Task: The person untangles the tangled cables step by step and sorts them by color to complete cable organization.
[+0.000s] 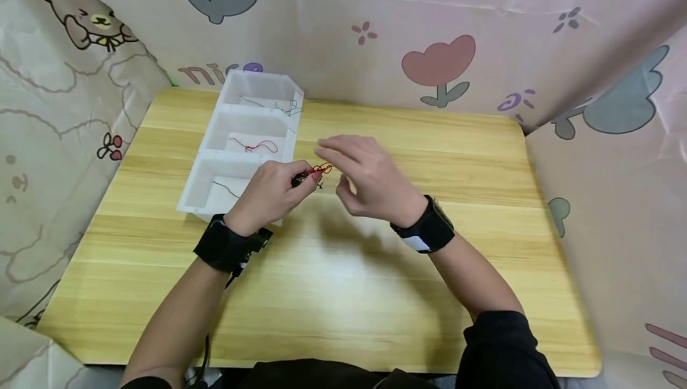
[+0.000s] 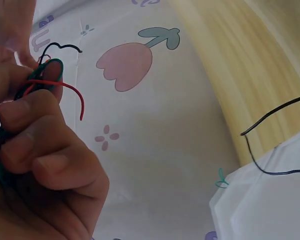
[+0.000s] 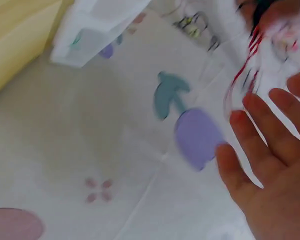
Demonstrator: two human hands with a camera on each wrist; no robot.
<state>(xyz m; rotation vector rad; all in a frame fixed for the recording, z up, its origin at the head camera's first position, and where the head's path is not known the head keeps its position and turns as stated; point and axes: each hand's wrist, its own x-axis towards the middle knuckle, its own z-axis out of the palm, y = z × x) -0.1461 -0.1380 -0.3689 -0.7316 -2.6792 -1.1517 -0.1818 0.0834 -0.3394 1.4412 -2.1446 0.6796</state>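
Note:
In the head view my left hand (image 1: 271,189) grips a tangled bundle of thin wires (image 1: 322,169), red strands sticking out past the thumb. The left wrist view shows its curled fingers around red (image 2: 81,97), green (image 2: 61,66) and black (image 2: 55,45) wire. Just right of the bundle my right hand (image 1: 370,177) is raised above the table, fingers extended and apart. Red strands (image 3: 250,52) hang near its fingertips in the right wrist view. A white three-compartment tray (image 1: 189,195) stands to the left, partly behind my left hand.
The tray has a green wire (image 1: 292,108) in its far compartment, a red wire (image 1: 268,144) in the middle one and a black wire (image 1: 225,188) in the near one. All stand on a wooden table (image 1: 483,293) with patterned cloth (image 1: 333,31) behind it and at both sides.

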